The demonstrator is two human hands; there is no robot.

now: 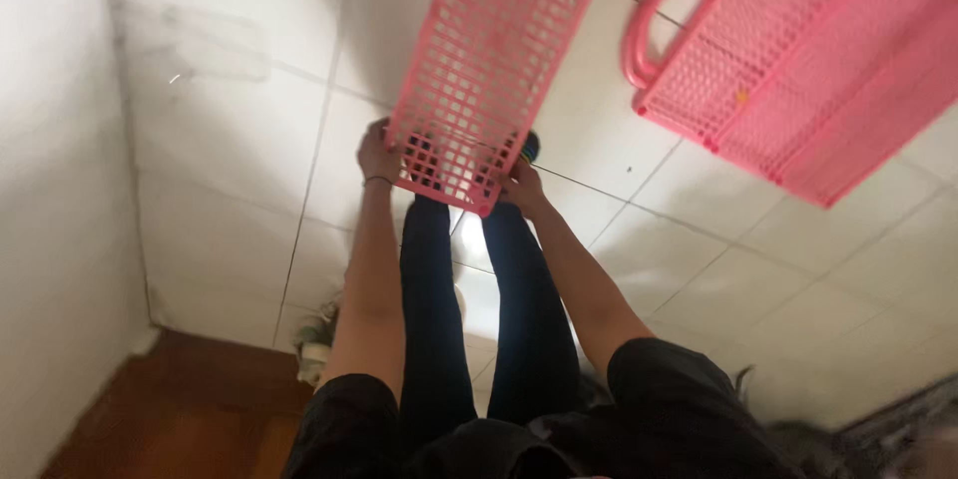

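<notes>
Flanking gripped pink panel [489, 60]: pink basket [828, 70], white wall [60, 190].

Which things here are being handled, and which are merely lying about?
In hand: pink lattice panel, gripped at its near end by the left hand and right hand.
Lying about: pink basket with handle, a cloth-like thing on the tiled floor.

Floor of large white glossy tiles [230, 140] w/ thin dark grout lines, faint scuffs upper left. Second pink plastic lattice basket w/ looped handle [808, 60] lies tipped on tiles at upper right, well apart from anything else; white wall [50, 190] runs down left side. Reddish-brown wood strip [190, 409] at bottom left corner, small crumpled grey-white cloth bit [314, 344] just beside it, too blurred to ID.
</notes>
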